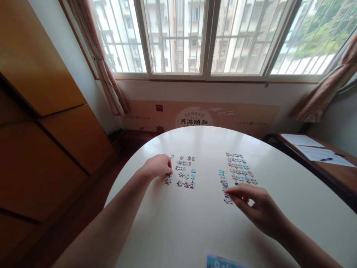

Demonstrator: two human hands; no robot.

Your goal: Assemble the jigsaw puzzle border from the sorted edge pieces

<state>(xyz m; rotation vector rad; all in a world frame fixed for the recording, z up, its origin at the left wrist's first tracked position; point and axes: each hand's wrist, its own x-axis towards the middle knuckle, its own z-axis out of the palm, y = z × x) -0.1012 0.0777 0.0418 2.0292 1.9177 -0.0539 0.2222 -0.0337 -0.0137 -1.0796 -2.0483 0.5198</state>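
Note:
On the left of the white round table, my left hand (159, 165) has its fingers closed and pointing down. Its fingertips are over loose jigsaw pieces (168, 181); whatever is between them is hidden. To its right lie several spread-out groups of jigsaw pieces (186, 184). My right hand (252, 203) pinches a jigsaw piece at the lower part of a narrow column of joined pieces (223, 178). Beside that column, partly behind my right hand, is a larger patch of jigsaw pieces (238, 165) in rows.
A blue printed sheet or box (223, 261) shows at the table's near edge. The white table (156, 230) has a curved far rim. On the right stands a brown desk (306, 140) with papers (323, 154). Wooden cabinets (50, 156) are at the left, barred windows ahead.

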